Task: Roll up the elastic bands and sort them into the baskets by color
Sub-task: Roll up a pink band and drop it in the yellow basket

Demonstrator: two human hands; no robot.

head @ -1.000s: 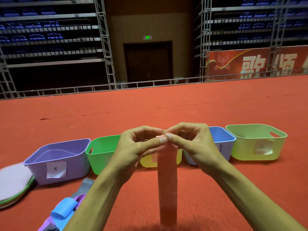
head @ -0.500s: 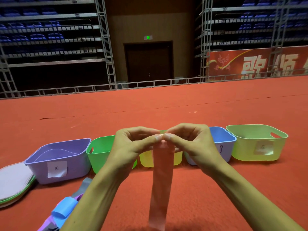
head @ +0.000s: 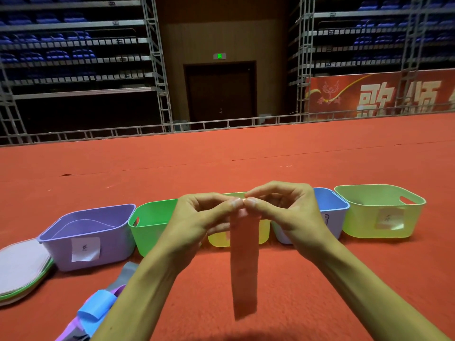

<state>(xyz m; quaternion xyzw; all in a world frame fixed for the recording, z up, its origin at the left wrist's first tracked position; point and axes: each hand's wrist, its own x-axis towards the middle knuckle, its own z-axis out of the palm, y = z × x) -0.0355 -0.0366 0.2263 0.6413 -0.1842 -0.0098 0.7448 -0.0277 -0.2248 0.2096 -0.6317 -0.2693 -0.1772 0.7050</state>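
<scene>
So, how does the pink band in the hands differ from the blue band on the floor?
The pink band hangs straight, pinched at its top by the left hand and right hand; the blue band lies folded on the carpet, untouched. Pink is alone; blue lies in a heap with other bands. Both are flat, wide strips.

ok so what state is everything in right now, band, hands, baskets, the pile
pink band: hangs mostly unrolled, top end pinched by both hands
left hand: pinches the band's top end
right hand: pinches the band's top end
purple basket: upright, something pale purple inside
green basket: upright, partly hidden
lime basket: upright, no band visible inside
loose bands: unrolled, in a heap
</scene>
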